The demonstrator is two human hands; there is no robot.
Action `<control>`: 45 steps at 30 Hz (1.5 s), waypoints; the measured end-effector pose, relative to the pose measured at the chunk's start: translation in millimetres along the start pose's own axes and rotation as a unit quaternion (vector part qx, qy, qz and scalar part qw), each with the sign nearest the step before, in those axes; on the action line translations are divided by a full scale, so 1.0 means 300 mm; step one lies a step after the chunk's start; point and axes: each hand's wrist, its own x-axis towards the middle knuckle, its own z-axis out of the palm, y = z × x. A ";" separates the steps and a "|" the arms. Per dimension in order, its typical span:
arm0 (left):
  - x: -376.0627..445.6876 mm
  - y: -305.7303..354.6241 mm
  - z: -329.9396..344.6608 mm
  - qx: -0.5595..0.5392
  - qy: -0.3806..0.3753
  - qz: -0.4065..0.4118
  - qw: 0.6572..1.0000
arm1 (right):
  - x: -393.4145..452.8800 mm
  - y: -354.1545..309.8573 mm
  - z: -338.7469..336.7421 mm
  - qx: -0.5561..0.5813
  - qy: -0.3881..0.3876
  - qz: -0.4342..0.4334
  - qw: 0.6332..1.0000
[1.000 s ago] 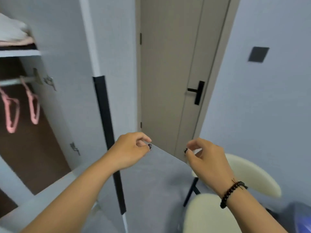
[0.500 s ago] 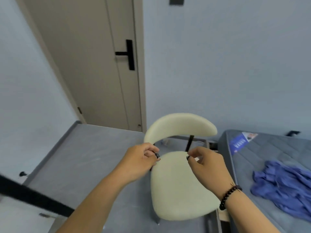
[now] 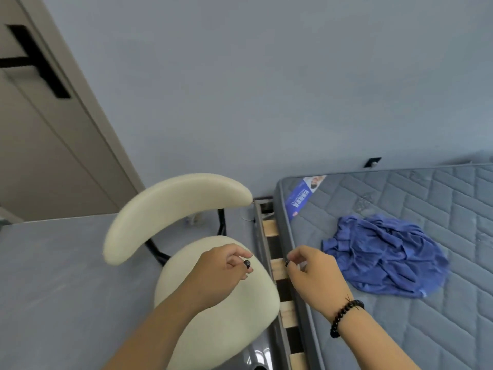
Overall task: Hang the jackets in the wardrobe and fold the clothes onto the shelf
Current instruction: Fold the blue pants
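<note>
A crumpled blue garment lies in a heap on the grey quilted mattress at the right. My left hand hovers over the cream chair seat with its fingers curled and nothing in them. My right hand, with a black bead bracelet on the wrist, hangs above the bed's edge just left of the garment, fingers curled, holding nothing. The wardrobe is out of view.
A cream chair with black legs stands between me and the bed. Wooden slats show in the gap beside the mattress. A beige door with a black handle is at the left. A blue label lies on the mattress corner.
My view has swung right, from the wardrobe and door to the chair and bed. Both hands kept their curled pose in front of me, and the blue garment came into full view.
</note>
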 end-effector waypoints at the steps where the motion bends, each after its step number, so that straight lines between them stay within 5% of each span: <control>1: 0.045 0.019 0.036 0.003 -0.008 0.000 1.000 | 0.036 0.047 -0.020 -0.003 -0.005 0.008 1.000; 9: 0.370 0.130 0.323 0.019 -0.094 0.007 0.995 | 0.232 0.401 -0.106 0.014 0.007 0.096 0.995; 16: 0.701 0.005 0.614 0.041 -0.170 -0.013 0.984 | 0.450 0.786 0.007 0.025 -0.009 0.189 0.982; 23: 0.962 -0.194 0.847 0.059 -0.219 -0.058 0.972 | 0.699 1.202 0.196 0.126 0.031 0.362 0.923; 31: 1.122 -0.329 0.962 0.081 -0.233 -0.075 0.966 | 0.833 1.445 0.408 0.142 0.079 0.428 0.889; 36: 1.169 -0.352 0.954 0.070 -0.218 -0.082 0.970 | 0.864 1.408 0.442 0.199 0.133 0.393 0.888; 40: 1.194 -0.366 0.910 0.044 -0.180 -0.081 0.979 | 0.863 1.292 0.417 0.229 0.153 0.267 0.924; 45: 1.146 -0.407 0.862 -0.031 -0.083 -0.105 0.991 | 0.770 1.155 0.407 0.276 0.066 0.088 0.955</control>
